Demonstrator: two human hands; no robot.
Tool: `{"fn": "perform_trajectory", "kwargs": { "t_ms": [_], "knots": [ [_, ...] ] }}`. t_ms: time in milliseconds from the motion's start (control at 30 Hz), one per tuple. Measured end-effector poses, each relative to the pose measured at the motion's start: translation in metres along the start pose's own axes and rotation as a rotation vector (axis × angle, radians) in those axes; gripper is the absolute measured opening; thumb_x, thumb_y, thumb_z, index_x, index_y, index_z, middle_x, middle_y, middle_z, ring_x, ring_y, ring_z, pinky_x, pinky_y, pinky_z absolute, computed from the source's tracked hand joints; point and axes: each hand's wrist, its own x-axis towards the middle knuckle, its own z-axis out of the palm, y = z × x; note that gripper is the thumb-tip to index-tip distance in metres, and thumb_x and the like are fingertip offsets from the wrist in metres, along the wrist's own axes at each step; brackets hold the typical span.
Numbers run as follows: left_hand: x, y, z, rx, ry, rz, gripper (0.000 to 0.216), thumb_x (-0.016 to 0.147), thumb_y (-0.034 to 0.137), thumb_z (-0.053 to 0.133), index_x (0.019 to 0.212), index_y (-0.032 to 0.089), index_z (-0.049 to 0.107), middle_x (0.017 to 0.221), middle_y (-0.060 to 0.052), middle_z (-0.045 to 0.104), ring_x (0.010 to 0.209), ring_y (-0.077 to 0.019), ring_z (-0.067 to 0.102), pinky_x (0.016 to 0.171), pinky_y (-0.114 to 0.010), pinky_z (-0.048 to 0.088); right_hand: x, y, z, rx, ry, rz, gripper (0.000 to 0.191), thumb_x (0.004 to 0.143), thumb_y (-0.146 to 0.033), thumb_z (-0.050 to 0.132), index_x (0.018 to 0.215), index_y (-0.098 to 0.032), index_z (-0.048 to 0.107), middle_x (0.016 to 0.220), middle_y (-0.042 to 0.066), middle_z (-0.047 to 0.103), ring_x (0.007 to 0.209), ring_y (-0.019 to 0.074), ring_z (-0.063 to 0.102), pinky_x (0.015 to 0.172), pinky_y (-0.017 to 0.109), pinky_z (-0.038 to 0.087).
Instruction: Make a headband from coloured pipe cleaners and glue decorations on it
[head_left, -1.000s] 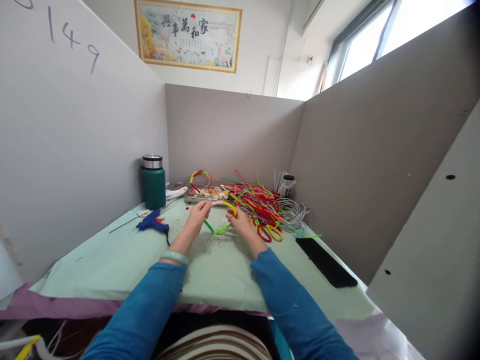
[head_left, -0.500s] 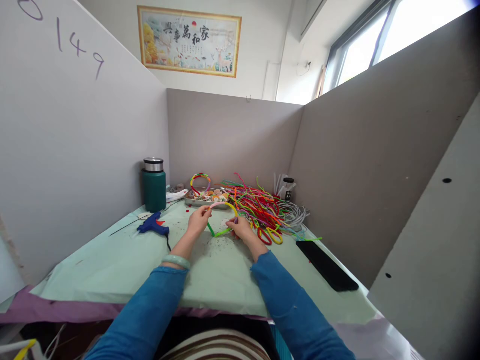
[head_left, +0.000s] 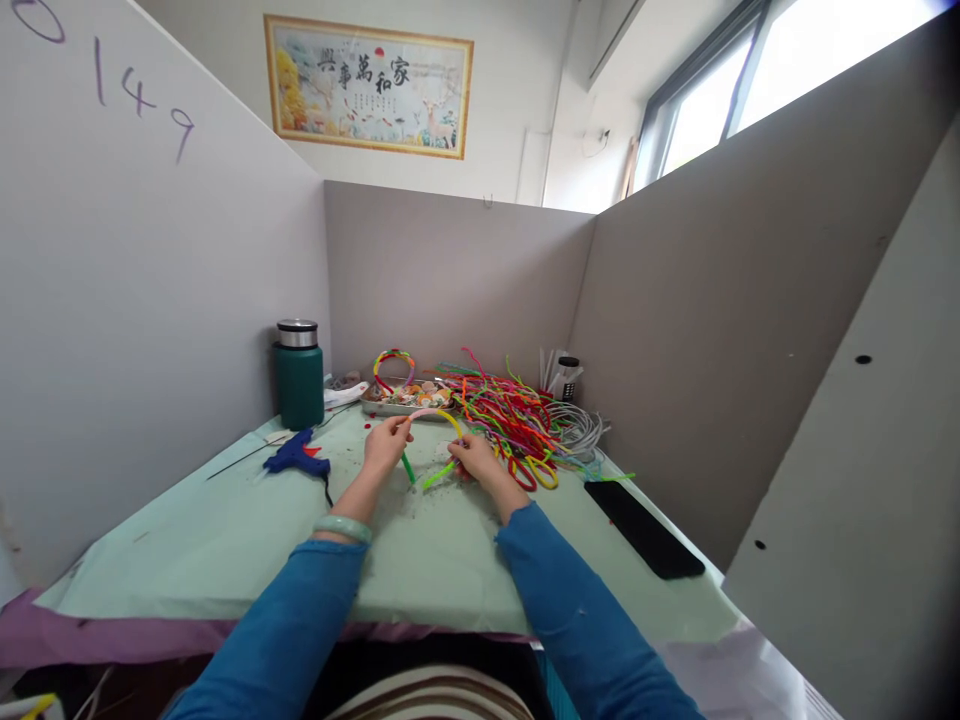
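Between my hands is a curved band of fuzzy pipe cleaner (head_left: pixel 452 420), pink and yellow along its top, with green ends pointing down. My left hand (head_left: pixel 387 446) pinches its left side near the pink part. On the other side my right hand (head_left: pixel 475 456) grips it below the yellow stretch, where a short purple piece shows near the fingers. The two green ends stand apart just above the table. Behind them a finished-looking multicoloured ring (head_left: pixel 394 370) leans upright in a metal tray (head_left: pixel 409 408) of small pieces.
A heap of colourful pipe cleaners (head_left: pixel 502 405) lies at the back, with scissors (head_left: pixel 523 473) at its front and coiled grey wire (head_left: pixel 581 430) beside it. At left are a blue glue gun (head_left: pixel 300 456) and a green bottle (head_left: pixel 298 385). A black slab (head_left: pixel 643 530) lies right. Partitions enclose the table.
The band's green ends, which met at the bottom before, are now apart. Both hands still hold it. The whole view has shifted slightly.
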Motion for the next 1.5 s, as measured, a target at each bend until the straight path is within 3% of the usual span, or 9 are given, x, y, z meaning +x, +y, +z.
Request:
{"fn": "perform_trajectory", "kwargs": {
  "t_ms": [200,367,500,700,867,1000,1133,1233,1500],
  "knots": [
    [-0.002,0.002,0.001,-0.066,-0.041,-0.040,0.027,0.068,0.037,0.053,0.077,0.016,0.066,0.058,-0.002,0.059,0.043,-0.0097,0.047,0.044,-0.021,0.035,-0.001,0.001,-0.002,-0.039,-0.037,-0.004,0.027,0.078,-0.041,0.056,0.070,-0.015,0.055,0.062,0.003,0.064,0.036,0.0070,0.049,0.031,0.016,0.030],
    [-0.007,0.011,0.001,-0.224,-0.071,-0.092,0.022,0.064,0.034,0.055,0.068,0.014,0.060,0.059,-0.002,0.056,0.043,-0.0081,0.044,0.043,-0.022,0.037,0.002,0.001,-0.009,-0.055,0.046,-0.051,0.042,0.081,-0.054,0.044,0.070,-0.016,0.057,0.066,0.004,0.064,0.037,0.0083,0.049,0.032,0.018,0.028],
    [-0.012,0.020,-0.002,-0.342,-0.093,-0.142,0.023,0.060,0.035,0.059,0.066,0.014,0.057,0.057,0.000,0.054,0.044,-0.0071,0.043,0.043,-0.021,0.038,0.010,0.005,-0.019,-0.104,0.169,-0.092,0.042,0.084,-0.051,0.038,0.078,-0.016,0.060,0.073,0.004,0.064,0.043,0.0094,0.052,0.040,0.020,0.034],
    [-0.015,0.024,-0.004,-0.374,-0.096,-0.186,0.022,0.058,0.034,0.059,0.064,0.014,0.055,0.054,0.001,0.051,0.041,-0.0059,0.039,0.039,-0.020,0.032,0.011,0.008,-0.039,-0.523,0.453,-0.115,0.032,0.085,-0.037,0.038,0.091,-0.018,0.063,0.092,0.009,0.065,0.083,0.0188,0.058,0.070,0.027,0.041],
    [-0.014,0.023,-0.004,-0.353,-0.100,-0.207,0.020,0.059,0.032,0.060,0.067,0.013,0.056,0.056,0.001,0.053,0.038,-0.0055,0.037,0.038,-0.021,0.030,0.006,0.009,-0.042,-0.873,0.574,-0.086,0.041,0.082,-0.038,0.045,0.115,-0.015,0.055,0.132,0.016,0.043,0.121,0.0291,0.034,0.094,0.041,0.027],
    [-0.012,0.019,-0.002,-0.358,-0.112,-0.206,0.024,0.058,0.033,0.062,0.071,0.013,0.057,0.057,0.001,0.054,0.038,-0.0055,0.038,0.038,-0.021,0.029,0.009,0.017,-0.048,-0.947,0.519,0.047,0.058,0.084,-0.045,0.041,0.130,-0.010,0.040,0.141,0.019,0.028,0.130,0.0298,0.019,0.100,0.045,0.017],
    [-0.009,0.016,0.000,-0.375,-0.120,-0.245,0.028,0.057,0.034,0.063,0.075,0.013,0.057,0.058,0.002,0.054,0.036,-0.0052,0.038,0.037,-0.021,0.028,0.011,0.026,-0.053,-0.949,0.320,0.206,0.063,0.083,-0.055,0.036,0.125,-0.008,0.047,0.135,0.021,0.038,0.125,0.0327,0.028,0.098,0.049,0.018],
    [-0.008,0.015,0.000,-0.373,-0.136,-0.247,0.028,0.057,0.034,0.063,0.075,0.013,0.058,0.058,0.002,0.054,0.037,-0.0054,0.038,0.038,-0.022,0.029,0.011,0.027,-0.053,-0.949,0.326,0.182,0.060,0.083,-0.055,0.035,0.115,-0.009,0.056,0.127,0.020,0.046,0.118,0.0335,0.035,0.095,0.049,0.023],
    [-0.012,0.018,0.000,-0.345,-0.158,-0.233,0.017,0.059,0.029,0.060,0.065,0.014,0.055,0.055,0.001,0.053,0.037,-0.0056,0.037,0.038,-0.022,0.028,0.005,0.024,-0.075,-0.901,0.779,0.093,0.038,0.087,-0.020,0.029,0.112,-0.012,0.056,0.120,0.020,0.049,0.114,0.0311,0.036,0.090,0.045,0.026]
  ]
}}
